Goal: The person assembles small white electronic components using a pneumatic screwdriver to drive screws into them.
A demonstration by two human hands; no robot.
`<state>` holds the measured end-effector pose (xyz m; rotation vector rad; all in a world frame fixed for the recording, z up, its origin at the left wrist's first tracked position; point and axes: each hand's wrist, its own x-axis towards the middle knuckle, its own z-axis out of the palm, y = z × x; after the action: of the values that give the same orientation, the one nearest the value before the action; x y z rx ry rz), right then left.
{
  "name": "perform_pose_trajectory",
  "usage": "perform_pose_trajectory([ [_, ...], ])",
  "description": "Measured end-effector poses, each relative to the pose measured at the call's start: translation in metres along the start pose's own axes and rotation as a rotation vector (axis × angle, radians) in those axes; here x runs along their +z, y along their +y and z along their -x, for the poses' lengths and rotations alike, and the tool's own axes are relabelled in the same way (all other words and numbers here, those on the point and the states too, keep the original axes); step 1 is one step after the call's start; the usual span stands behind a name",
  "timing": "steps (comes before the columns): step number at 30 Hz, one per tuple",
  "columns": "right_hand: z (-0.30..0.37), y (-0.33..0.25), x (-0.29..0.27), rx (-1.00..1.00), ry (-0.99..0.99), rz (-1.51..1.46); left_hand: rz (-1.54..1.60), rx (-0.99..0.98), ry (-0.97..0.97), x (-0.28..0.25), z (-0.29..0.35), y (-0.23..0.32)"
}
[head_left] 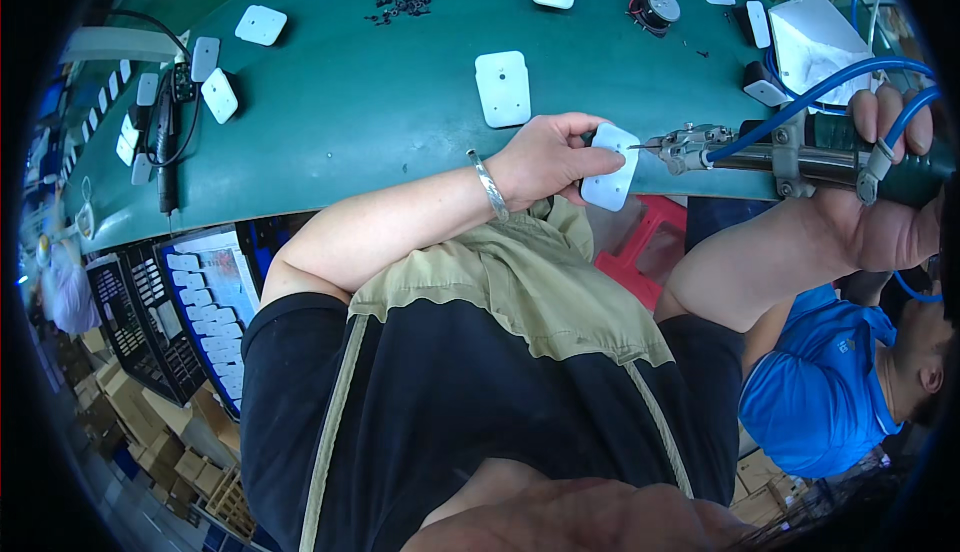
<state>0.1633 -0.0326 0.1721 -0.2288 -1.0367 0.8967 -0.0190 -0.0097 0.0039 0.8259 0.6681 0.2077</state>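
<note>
My left hand (548, 160), with a silver bangle at its wrist, pinches a small white plastic housing (612, 174) with rounded corners and little holes. It is held tilted just off the front edge of the green table. My right hand (888, 227) wraps round the body of an air-driven screwdriver (745, 155) with a metal nose and blue hoses. The thin tip of the screwdriver points left and meets the right side of the housing's face; whether a screw is there is too small to tell.
Another white housing (503, 90) lies on the green table (350, 122), near a pile of black screws (401, 0). A round motor-like part (655, 10) sits behind. Blue air hoses (850, 72) arch at right. A corded black screwdriver (167, 152) stands left. A person in blue (815, 382) sits at lower right.
</note>
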Motion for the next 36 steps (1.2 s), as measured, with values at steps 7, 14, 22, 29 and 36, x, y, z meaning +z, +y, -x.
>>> perform_pose_trajectory([
  [7, 0.001, -0.007, -0.006, 0.011, 0.079, 0.066, 0.000, -0.052, -0.049, 0.006, 0.003, 0.013],
  [14, 0.001, -0.011, -0.010, 0.027, 0.153, 0.127, -0.027, -0.054, -0.046, 0.005, 0.004, 0.018],
  [22, 0.007, 0.004, 0.009, 0.045, 0.237, 0.198, -0.040, -0.015, 0.002, 0.007, 0.007, 0.018],
  [29, 0.009, -0.011, 0.002, 0.050, 0.302, 0.251, -0.180, 0.000, -0.002, 0.002, 0.002, -0.001],
  [36, 0.000, -0.049, -0.039, 0.163, -0.039, 0.366, -0.074, -0.072, -0.055, -0.006, 0.009, -0.015],
])
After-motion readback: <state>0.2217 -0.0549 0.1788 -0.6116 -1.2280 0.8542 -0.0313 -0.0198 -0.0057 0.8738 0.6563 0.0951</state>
